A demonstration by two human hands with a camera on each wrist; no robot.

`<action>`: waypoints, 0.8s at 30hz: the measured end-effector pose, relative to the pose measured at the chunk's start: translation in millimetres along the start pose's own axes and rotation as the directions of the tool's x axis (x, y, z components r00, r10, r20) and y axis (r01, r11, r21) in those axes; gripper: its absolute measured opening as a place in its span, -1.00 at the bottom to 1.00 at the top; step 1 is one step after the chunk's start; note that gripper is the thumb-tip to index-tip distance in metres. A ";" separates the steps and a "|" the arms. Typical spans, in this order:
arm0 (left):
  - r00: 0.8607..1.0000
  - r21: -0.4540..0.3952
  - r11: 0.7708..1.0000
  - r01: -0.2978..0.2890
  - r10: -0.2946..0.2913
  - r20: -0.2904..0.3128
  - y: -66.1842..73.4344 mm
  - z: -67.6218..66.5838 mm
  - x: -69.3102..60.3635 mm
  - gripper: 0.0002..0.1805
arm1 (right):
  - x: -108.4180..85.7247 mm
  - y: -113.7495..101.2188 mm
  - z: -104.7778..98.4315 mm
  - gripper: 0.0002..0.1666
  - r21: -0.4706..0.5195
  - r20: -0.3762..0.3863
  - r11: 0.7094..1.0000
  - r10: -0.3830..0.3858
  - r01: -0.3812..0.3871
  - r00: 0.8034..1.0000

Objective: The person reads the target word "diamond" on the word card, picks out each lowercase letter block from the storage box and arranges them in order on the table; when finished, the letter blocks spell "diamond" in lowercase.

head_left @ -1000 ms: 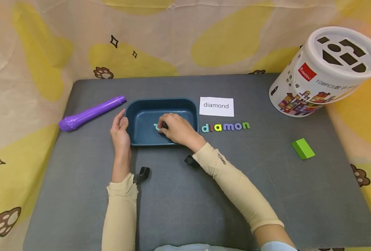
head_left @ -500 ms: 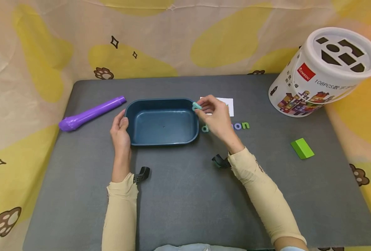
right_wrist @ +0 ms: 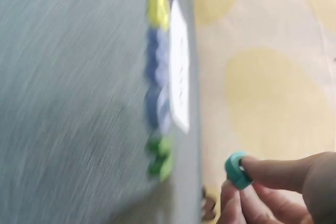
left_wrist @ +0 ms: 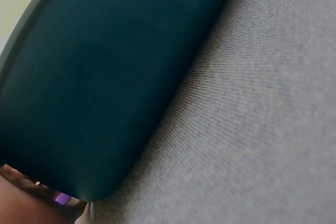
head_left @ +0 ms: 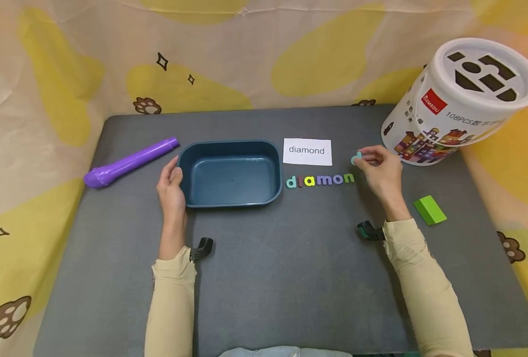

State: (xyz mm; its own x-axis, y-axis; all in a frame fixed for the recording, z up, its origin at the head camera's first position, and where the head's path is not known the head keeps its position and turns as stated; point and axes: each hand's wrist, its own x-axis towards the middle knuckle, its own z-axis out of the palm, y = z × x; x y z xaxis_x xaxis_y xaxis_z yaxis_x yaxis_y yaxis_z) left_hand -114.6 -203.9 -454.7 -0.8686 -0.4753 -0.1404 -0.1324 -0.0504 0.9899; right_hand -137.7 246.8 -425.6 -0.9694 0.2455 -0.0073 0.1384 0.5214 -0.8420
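My left hand holds the left end of a dark blue-green rectangular tray, thumb at its rim. The tray's inside shows no letters. In the left wrist view the tray's outer wall fills much of the frame, and the fingers are mostly hidden. My right hand pinches a teal letter d between thumb and fingers, above the table and to the right of a letter row. That row, spelling "diamon", ends in a green n. The teal letter also shows in the right wrist view.
Behind the row lies a white card printed "diamond". A purple microphone-shaped stick lies left of the tray. A green block sits at the right, and a white lidded bucket stands at the back right corner.
My right hand has lifted the teal letter out of the tray and carried it rightward, past the card and the letter row. My left hand stays at the tray.
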 end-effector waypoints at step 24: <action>1.000 -0.006 1.000 0.008 -0.008 0.008 0.3 -0.1 0.7 -0.54 | -1.6 27.6 -6.6 -0.68 -0.213 0.066 0.967 0.157 -0.139 0.985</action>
State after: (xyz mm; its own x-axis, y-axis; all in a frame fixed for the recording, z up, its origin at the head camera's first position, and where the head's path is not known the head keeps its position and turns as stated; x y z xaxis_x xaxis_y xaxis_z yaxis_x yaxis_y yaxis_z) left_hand -115.2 -204.3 -454.5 -0.8712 -0.4680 -0.1483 -0.1364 -0.0595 0.9889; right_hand -131.0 266.2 -445.2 -0.9470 0.2694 -0.1749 0.3122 0.6442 -0.6982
